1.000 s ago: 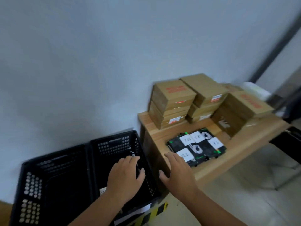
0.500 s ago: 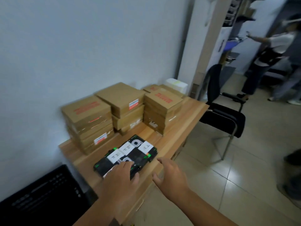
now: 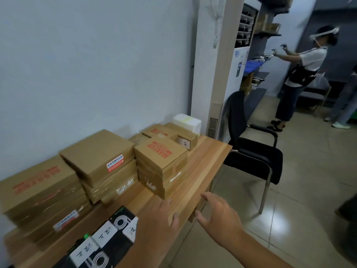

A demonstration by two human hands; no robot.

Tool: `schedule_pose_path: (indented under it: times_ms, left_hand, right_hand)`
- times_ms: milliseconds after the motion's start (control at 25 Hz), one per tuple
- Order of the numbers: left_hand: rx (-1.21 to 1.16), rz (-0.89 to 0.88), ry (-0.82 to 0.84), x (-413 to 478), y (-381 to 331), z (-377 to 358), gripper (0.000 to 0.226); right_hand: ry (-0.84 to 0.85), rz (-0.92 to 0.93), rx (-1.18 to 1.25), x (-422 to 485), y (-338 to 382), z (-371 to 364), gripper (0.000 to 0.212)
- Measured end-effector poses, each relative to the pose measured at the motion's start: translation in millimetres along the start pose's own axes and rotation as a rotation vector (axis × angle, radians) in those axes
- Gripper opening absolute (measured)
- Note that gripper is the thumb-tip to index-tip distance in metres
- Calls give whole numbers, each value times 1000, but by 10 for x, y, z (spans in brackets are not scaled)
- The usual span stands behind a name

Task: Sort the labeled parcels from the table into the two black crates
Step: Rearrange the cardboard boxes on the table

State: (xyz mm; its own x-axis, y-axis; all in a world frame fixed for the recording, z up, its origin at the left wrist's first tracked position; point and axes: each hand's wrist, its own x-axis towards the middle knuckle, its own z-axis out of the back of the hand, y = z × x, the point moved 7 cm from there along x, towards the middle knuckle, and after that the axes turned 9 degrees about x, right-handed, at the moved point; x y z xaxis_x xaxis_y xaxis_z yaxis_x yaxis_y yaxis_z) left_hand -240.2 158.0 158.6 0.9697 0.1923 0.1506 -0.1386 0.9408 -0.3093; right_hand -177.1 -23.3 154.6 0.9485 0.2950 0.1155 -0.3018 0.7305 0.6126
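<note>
Your view has swung right since a second ago: both black crates have dropped out of frame, and your hands have travelled from the crate rim to the table's front edge.

Item, black parcels [image 3: 108, 240]: flat and white-labelled, lying side by side on the table at lower left. They are cut off by the bottom edge and their right end is hidden under your forearm. The label marks are too blurred to read, and their number cannot be told.

Item, left hand [image 3: 160, 217]: fingers loosely spread, holding nothing, over the table's front edge just right of the parcels. Whether it touches the wood cannot be told.

Item, right hand [image 3: 218, 217]: wide open and empty, off the table, over the floor tiles.

Item, cardboard boxes [image 3: 100, 163]: three stacks near the wall behind the parcels, with red print and stickers, mostly illegible. More boxes sit behind them, partly hidden.

Item, table [image 3: 204, 163]: wooden, its left end cut off.

Item, white box [image 3: 187, 122]: at the far corner, its base hidden by cartons.

Item, black chair [image 3: 255, 151]: beside the table's right end.

Item, person [image 3: 301, 70]: in the far background, arms raised toward shelves.
</note>
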Motion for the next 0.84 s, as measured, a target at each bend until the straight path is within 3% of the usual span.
schedule_pose_path:
  times_ms: [440,600,840]
  left_hand:
    - [78,-53,-40,2078,-587,-452,44]
    - [126,57,-97,2702,-630,-492,44]
    - [83,415,-189,3190,-631,-499,47]
  right_hand:
    - [24,-56,26,1910,-862,212,54]
    - [108,5,69,2676,-1128,115,54]
    - [300,174,122,3702,-1336,-22,52]
